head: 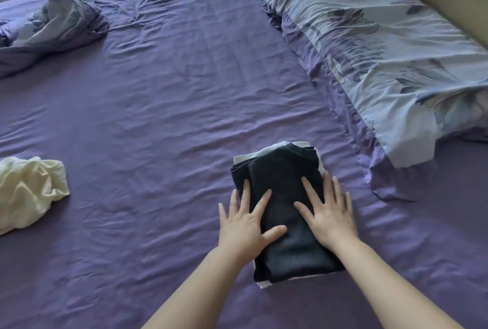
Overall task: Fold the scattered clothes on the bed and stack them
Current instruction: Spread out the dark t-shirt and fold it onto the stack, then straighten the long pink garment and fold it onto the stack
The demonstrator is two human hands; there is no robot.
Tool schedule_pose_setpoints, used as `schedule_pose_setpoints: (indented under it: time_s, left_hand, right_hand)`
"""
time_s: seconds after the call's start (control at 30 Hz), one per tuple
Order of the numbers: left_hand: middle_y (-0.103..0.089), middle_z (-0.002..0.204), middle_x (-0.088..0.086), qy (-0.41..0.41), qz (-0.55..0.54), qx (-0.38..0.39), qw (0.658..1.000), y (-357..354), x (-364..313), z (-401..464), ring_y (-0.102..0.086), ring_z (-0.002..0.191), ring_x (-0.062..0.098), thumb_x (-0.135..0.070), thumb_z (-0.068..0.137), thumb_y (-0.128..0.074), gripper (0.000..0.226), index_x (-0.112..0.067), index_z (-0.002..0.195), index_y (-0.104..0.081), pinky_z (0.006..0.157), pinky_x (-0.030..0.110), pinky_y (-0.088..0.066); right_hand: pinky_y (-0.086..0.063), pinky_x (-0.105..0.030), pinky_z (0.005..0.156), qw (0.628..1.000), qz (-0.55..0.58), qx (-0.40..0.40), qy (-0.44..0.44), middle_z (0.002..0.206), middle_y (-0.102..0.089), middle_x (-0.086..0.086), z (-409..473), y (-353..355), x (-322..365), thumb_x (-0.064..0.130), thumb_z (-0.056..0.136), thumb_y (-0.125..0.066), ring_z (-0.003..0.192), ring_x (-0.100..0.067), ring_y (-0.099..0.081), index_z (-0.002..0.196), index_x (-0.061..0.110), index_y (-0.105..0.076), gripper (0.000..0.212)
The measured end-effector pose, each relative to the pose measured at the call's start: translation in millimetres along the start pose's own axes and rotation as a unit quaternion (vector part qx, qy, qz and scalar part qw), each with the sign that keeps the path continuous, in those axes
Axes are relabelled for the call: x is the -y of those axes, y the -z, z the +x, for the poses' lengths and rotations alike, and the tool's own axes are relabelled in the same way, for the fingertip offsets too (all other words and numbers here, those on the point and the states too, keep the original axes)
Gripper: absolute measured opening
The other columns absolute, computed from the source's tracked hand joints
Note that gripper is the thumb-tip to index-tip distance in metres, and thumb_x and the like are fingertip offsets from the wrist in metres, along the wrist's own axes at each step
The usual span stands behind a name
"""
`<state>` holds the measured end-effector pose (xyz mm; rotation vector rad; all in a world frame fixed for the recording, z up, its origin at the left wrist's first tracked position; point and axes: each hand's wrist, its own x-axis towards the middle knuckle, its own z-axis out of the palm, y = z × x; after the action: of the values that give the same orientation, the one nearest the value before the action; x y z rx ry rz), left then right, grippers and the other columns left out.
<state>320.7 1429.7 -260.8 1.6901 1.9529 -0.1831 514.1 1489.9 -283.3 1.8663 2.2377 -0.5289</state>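
Bed sheet [171,106]: purple woven cloth, matt, finely creased. Folded dark garment [285,212], near right: black-navy knit cloth, matt, soft. Crumpled garment [29,191], left: cream cloth, thin, wrinkled. Pillowcase [383,51], far right: pale blue printed cloth, smooth, faint sheen.

Both your forearms reach forward from the bottom edge of the view, bare, angling in toward each other. Your left hand [247,225] lies palm down with its fingers straight and spread wide, thumb pointing out to the right. Your right hand [330,215] lies palm down just beside it, fingers likewise straight and fanned, thumb pointing left. The two thumbs are near each other but apart. Both wrists are held nearly straight.
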Motion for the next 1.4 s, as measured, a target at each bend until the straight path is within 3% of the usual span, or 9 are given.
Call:
schedule_pose_setpoints:
  time_s: [0.13, 0.2, 0.33, 0.5, 0.63, 0.73, 0.83, 1.1, 1.4]
  left_hand:
    - [0.031, 0.154, -0.005, 0.006, -0.014, 0.030, 0.999, 0, -2, 7, 0.006, 0.146, 0.028, -0.084, 0.073, -0.031, 0.084, -0.057, 0.139, 0.013, 0.115, 0.057, -0.002]
    - [0.025, 0.156, -0.005, 0.000, -0.024, 0.018, 1.000, 6, -4, 2, -0.007, 0.144, 0.027, -0.080, 0.075, -0.036, 0.083, -0.054, 0.142, 0.005, 0.115, 0.051, -0.016]
    - [0.007, 0.159, -0.007, -0.008, -0.108, 0.027, 0.994, 20, 1, -23, -0.029, 0.135, 0.025, -0.061, 0.085, -0.047, 0.070, -0.042, 0.146, -0.017, 0.101, 0.040, -0.041]
    - [-0.047, 0.141, 0.000, 0.062, -0.177, 0.102, 0.977, 39, 35, -75, -0.048, 0.124, 0.020, -0.051, 0.090, -0.048, 0.057, -0.025, 0.139, -0.041, 0.098, 0.032, -0.043]
    - [-0.059, 0.129, -0.003, 0.123, -0.223, 0.103, 0.962, 38, 75, -136, -0.054, 0.118, 0.015, -0.052, 0.086, -0.051, 0.048, -0.026, 0.126, -0.056, 0.096, 0.026, -0.042]
    - [-0.064, 0.121, -0.008, 0.157, -0.258, 0.086, 0.950, 30, 115, -182, -0.056, 0.114, 0.009, -0.054, 0.084, -0.053, 0.044, -0.028, 0.118, -0.061, 0.093, 0.021, -0.042]
    - [-0.066, 0.116, -0.011, 0.203, -0.314, 0.064, 0.925, 17, 162, -228, -0.058, 0.111, 0.003, -0.056, 0.081, -0.056, 0.044, -0.029, 0.116, -0.063, 0.091, 0.017, -0.041]
    - [-0.070, 0.104, -0.010, 0.312, -0.420, 0.003, 0.852, -23, 305, -354, -0.060, 0.093, -0.003, -0.048, 0.082, -0.060, 0.030, -0.027, 0.102, -0.069, 0.079, 0.008, -0.040]
    - [-0.065, 0.115, -0.014, 0.417, -0.449, -0.058, 0.788, -42, 478, -493, -0.058, 0.109, 0.003, -0.051, 0.082, -0.058, 0.038, -0.031, 0.112, -0.064, 0.094, 0.017, -0.042]
  right_hand:
    - [0.002, -0.049, 0.116, 1.000, -0.017, 0.010, -0.023, 0.157, 0.017, -0.006, 2, -2, 5, 0.071, 0.083, -0.005, 0.144, -0.026, 0.017, 0.133, 0.050, 0.029, 0.063]
    - [-0.001, -0.049, 0.116, 0.999, -0.010, 0.007, -0.033, 0.158, 0.013, -0.006, -3, 4, 10, 0.067, 0.089, -0.014, 0.144, -0.026, 0.015, 0.143, 0.047, 0.013, 0.064]
    - [-0.010, -0.046, 0.116, 0.998, 0.021, -0.021, -0.053, 0.158, -0.002, -0.011, -25, 17, 33, 0.051, 0.095, -0.034, 0.145, -0.029, 0.002, 0.148, 0.031, -0.020, 0.058]
    - [-0.016, -0.040, 0.114, 0.994, 0.067, 0.024, -0.081, 0.155, -0.023, -0.002, -78, 23, 76, 0.042, 0.097, -0.034, 0.143, -0.020, -0.016, 0.145, 0.023, -0.028, 0.052]
    - [-0.025, -0.032, 0.110, 0.991, 0.114, 0.052, -0.047, 0.155, -0.022, -0.006, -123, 25, 120, 0.041, 0.096, -0.041, 0.142, -0.023, -0.020, 0.144, 0.018, -0.030, 0.054]
    - [-0.023, -0.031, 0.111, 0.998, 0.040, 0.042, -0.009, 0.155, -0.020, 0.002, -155, 20, 156, 0.045, 0.095, -0.042, 0.143, -0.020, -0.014, 0.138, 0.031, -0.039, 0.045]
    - [-0.023, -0.024, 0.108, 0.997, 0.032, 0.055, 0.050, 0.146, -0.037, 0.014, -185, 9, 203, 0.044, 0.095, -0.040, 0.136, -0.006, -0.030, 0.137, 0.033, -0.038, 0.043]
    - [-0.031, -0.019, 0.101, 0.972, 0.000, 0.151, 0.180, 0.138, -0.045, 0.014, -272, -56, 374, 0.048, 0.095, -0.039, 0.129, -0.004, -0.040, 0.136, 0.035, -0.037, 0.043]
    - [-0.035, -0.024, 0.099, 0.914, -0.054, 0.218, 0.337, 0.136, -0.047, 0.011, -358, -132, 583, 0.046, 0.093, -0.041, 0.127, -0.009, -0.043, 0.132, 0.034, -0.041, 0.041]
